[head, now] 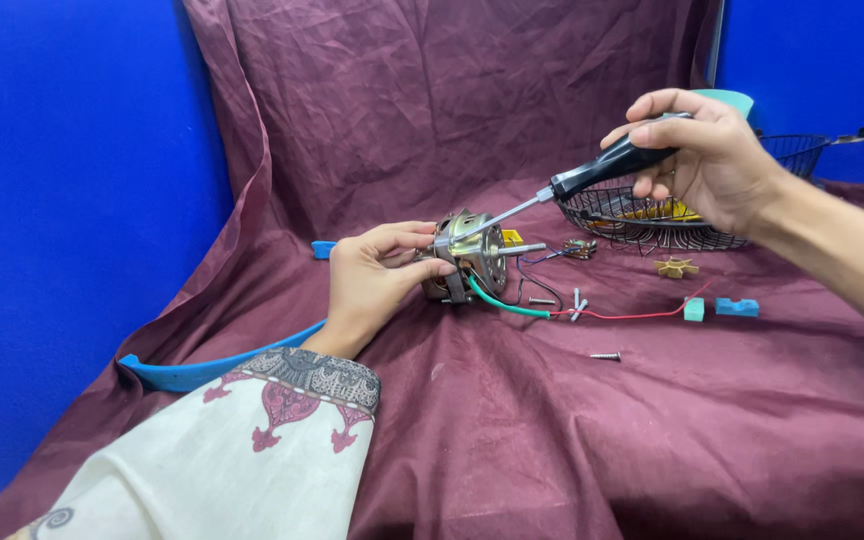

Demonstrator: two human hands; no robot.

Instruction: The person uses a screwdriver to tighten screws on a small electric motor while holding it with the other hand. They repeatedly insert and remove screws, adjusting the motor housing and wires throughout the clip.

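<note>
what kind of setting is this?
Likely a makeshift repair bench staged for recording: maroon cloth draped against blue walls, a small electric motor, loose screws, and a wire basket of parts.

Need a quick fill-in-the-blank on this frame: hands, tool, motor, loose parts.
1. The right hand holds a black-handled ____ whose tip meets the motor.
2. The left hand steadies the motor on the ____-coloured cloth.
3. A lone screw lies on the cloth, ____ the hands.
4. Behind the right hand sits a wire ____.

Missing words: screwdriver; maroon; apart from; basket
</note>
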